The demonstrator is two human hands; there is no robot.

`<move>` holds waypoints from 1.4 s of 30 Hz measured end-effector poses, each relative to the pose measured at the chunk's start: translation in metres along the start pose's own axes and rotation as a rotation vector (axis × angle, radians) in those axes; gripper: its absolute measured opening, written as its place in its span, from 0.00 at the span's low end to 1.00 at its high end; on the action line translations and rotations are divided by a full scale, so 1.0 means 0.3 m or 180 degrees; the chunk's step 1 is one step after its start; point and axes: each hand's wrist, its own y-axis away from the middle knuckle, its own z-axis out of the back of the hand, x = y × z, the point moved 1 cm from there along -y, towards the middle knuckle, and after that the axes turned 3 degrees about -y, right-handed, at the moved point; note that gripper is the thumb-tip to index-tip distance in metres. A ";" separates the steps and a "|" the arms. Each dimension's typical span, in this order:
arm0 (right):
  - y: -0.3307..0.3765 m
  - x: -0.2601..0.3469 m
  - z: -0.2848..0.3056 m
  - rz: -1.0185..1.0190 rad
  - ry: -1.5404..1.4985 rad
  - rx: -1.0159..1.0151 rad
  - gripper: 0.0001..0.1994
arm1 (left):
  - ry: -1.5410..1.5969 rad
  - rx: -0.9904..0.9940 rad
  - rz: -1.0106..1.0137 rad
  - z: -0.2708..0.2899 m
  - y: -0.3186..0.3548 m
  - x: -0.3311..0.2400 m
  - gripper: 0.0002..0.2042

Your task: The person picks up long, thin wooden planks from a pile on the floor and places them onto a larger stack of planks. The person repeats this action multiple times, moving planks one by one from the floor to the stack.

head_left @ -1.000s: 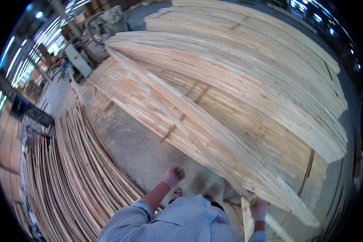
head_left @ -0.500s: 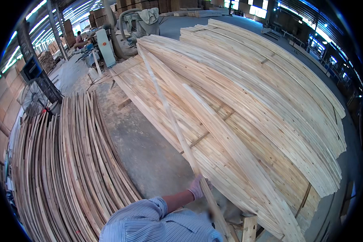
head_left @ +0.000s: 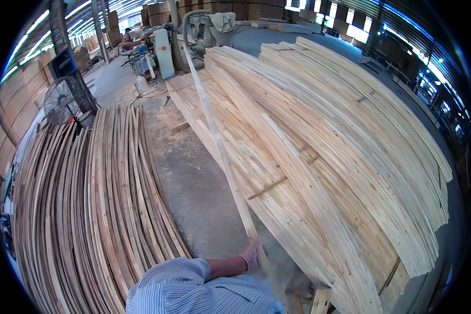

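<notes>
Here, the left grip (head_left: 251, 255) clasps a slender, pale wooden strip (head_left: 225, 159).

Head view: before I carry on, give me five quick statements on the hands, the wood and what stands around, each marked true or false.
1. The left hand holds the long narrow strip. True.
2. The right hand is seen gripping the strip's far end. False: the right hand is not in view.
3. The bundle of darker strips lies right of the pale boards. False: it lies to their left.
4. A round fan stands beyond the darker strips. True.
5. The grey cloth lies on the floor. False: it is draped over a machine.
</notes>
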 end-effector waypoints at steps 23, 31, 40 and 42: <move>0.660 -0.803 0.104 0.0067 -0.0584 -0.0943 0.06 | -0.0023 0.0110 -0.1197 0.196 -0.011 -0.169 0.26; 0.338 -0.387 0.204 -0.0097 0.0390 -0.0028 0.21 | 0.0637 0.0447 -0.0504 0.322 0.135 0.112 0.36; 0.321 -0.239 0.139 0.0308 -0.0300 -0.0379 0.25 | 0.0656 0.1412 0.0025 0.321 0.170 0.389 0.29; 0.329 -0.228 0.119 0.0492 -0.0502 -0.0303 0.26 | 0.0685 0.1454 -0.0158 0.262 0.200 0.353 0.27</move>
